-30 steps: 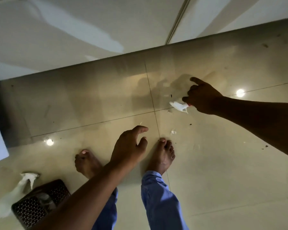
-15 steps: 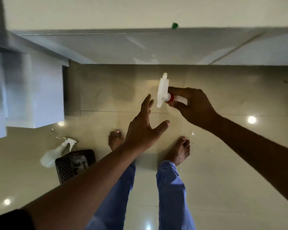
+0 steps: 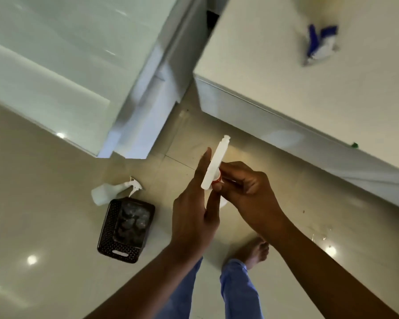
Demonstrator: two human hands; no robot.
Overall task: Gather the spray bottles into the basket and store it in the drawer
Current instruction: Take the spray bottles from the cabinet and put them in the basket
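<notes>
Blue trouser legs (image 3: 237, 293) and a bare foot (image 3: 253, 250) fill the bottom centre of the frame. Just above them the two hands meet. The right hand (image 3: 247, 192) pinches a spray bottle (image 3: 213, 166) by its red collar, with the white trigger head's long axis running up and slightly right toward the frame centre; the bottle's body is mostly hidden behind the hands. The left hand (image 3: 194, 210) stands with fingers straight and flat against the head's left side, not closed around it.

Left of the hands, on the glossy tiled floor (image 3: 44, 215), sits the dark perforated basket (image 3: 106, 229), its long axis roughly vertical in the frame. The left hand is nearer to it, so the drop probably goes down and leftward. A second white spray bottle (image 3: 106, 192) lies on its side touching the basket's far end.

Farther off, white cabinets (image 3: 55, 65) fill the upper frame; a blurred blue-and-white packet (image 3: 320, 46) lies on a white countertop (image 3: 332, 88) at upper right. No writing is legible anywhere.
</notes>
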